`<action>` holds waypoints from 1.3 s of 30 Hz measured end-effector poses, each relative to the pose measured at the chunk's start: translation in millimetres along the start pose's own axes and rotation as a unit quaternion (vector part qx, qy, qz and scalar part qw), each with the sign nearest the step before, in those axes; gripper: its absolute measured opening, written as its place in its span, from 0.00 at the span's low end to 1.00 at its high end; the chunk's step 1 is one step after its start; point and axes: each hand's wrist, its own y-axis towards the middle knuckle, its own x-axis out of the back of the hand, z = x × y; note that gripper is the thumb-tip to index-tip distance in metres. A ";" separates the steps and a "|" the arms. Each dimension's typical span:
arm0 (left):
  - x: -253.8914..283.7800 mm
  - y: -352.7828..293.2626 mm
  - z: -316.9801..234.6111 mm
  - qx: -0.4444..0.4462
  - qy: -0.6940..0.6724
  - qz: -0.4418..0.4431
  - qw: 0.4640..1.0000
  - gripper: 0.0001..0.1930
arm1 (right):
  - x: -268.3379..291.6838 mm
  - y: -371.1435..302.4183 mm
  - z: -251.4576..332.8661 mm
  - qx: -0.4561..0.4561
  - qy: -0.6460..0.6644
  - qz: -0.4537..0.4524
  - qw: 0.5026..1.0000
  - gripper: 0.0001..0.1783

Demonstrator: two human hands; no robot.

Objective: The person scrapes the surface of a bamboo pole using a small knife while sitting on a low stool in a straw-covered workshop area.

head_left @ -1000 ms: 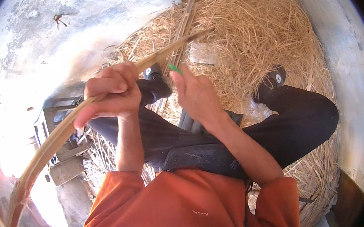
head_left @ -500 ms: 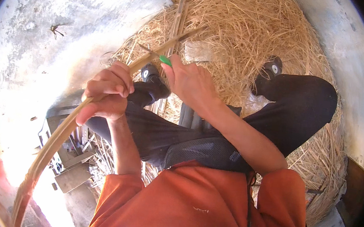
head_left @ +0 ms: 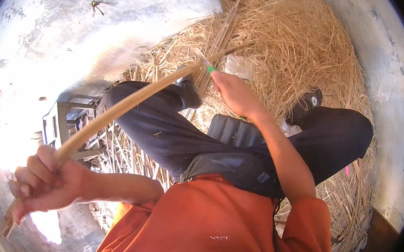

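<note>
A long tan plant strip [head_left: 131,101] runs slantwise across my left leg, from the lower left to the straw heap. My left hand [head_left: 53,184] is closed round its near part at the far left, and a short end sticks out below the fist. Near the strip's far end, my right hand [head_left: 237,93] grips a small knife [head_left: 211,69] with a green handle. The blade lies across the strip and appears to touch it. Most of the handle is hidden in my fingers.
Loose dry straw [head_left: 297,43] covers the ground ahead and to the right. Long split stalks [head_left: 226,24] lie beyond my left shoe [head_left: 188,93]. A black ribbed pad [head_left: 235,130] sits between my legs. At left stands a low frame [head_left: 62,117] beside a pale wall [head_left: 141,3].
My left hand has drawn down and left toward my side, its forearm now lying sideways. The strip has shifted with it. My right hand with the knife sits slightly lower and further right in view.
</note>
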 end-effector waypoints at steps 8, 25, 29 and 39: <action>6.1 3.9 -13.8 -0.003 -0.055 0.073 0.996 0.30 | 9.4 -25.2 42.4 0.085 -0.004 -0.064 0.994 0.22; 7.8 -42.3 5.3 0.062 -0.137 0.157 0.976 0.27 | -8.0 -9.3 12.7 0.055 -0.250 -0.130 0.958 0.22; 8.3 -46.9 2.6 0.064 -0.146 0.171 0.972 0.28 | -9.6 -24.6 17.6 0.082 -0.221 -0.088 0.968 0.23; -13.6 -46.3 16.5 0.023 -0.029 0.065 0.997 0.29 | 13.4 -3.4 -14.1 0.019 -0.313 -0.134 0.940 0.22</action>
